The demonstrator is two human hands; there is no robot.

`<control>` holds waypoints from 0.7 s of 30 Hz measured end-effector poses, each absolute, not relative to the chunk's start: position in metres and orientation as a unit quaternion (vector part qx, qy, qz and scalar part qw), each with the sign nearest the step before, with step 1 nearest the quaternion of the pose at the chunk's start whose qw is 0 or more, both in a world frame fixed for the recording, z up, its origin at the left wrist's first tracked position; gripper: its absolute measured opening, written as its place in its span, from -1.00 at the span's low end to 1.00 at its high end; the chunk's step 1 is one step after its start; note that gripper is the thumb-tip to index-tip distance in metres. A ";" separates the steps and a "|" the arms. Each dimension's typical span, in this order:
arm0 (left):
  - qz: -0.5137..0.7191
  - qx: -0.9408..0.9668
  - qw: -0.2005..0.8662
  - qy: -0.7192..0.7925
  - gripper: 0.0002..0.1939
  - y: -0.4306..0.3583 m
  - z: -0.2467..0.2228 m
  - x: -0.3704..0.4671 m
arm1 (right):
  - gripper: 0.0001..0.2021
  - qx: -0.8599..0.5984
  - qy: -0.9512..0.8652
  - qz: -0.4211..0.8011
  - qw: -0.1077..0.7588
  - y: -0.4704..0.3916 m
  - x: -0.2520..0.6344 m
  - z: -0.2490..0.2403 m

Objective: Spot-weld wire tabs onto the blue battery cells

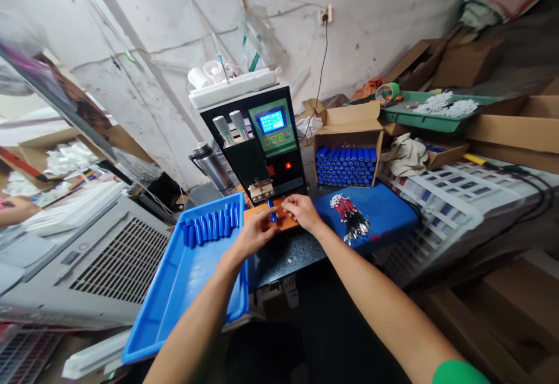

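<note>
A blue cylindrical battery cell (272,212) stands out from under the electrodes (261,187) of a black spot welder (244,166) with a lit screen. My left hand (257,230) has its fingertips closed on the left side of this cell. Just right of it, my right hand (302,212) pinches something thin and small that I cannot make out. Both hands are over an orange board (286,222) at the machine's foot. A blue tray (183,288) on the left holds several blue cells (212,225). Red and black wire leads (350,216) lie in a bunch on the right.
An open cardboard box (349,121) packed with blue cells stands right of the welder, behind a blue pad (393,215). A steel flask (212,166) is on the left. White crates (437,198) and a green tray (437,123) are further right. Another person's hand (17,210) shows far left.
</note>
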State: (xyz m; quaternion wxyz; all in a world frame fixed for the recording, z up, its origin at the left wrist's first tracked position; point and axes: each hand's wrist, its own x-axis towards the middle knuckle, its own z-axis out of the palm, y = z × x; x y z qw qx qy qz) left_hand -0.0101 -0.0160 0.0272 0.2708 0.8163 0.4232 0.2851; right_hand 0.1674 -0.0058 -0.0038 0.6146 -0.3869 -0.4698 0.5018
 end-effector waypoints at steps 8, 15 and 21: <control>0.331 0.782 0.261 0.460 -0.63 -0.008 0.028 -0.010 | -0.75 -0.398 -0.474 0.491 0.613 -0.006 0.168 -0.003; 0.329 0.798 0.202 0.463 -0.74 0.002 0.023 -0.004 | -0.77 -0.394 -0.470 0.490 0.619 -0.005 0.167 -0.005; 0.338 0.775 0.255 0.469 -0.75 0.002 0.018 0.000 | -0.78 -0.407 -0.474 0.480 0.615 -0.004 0.166 -0.003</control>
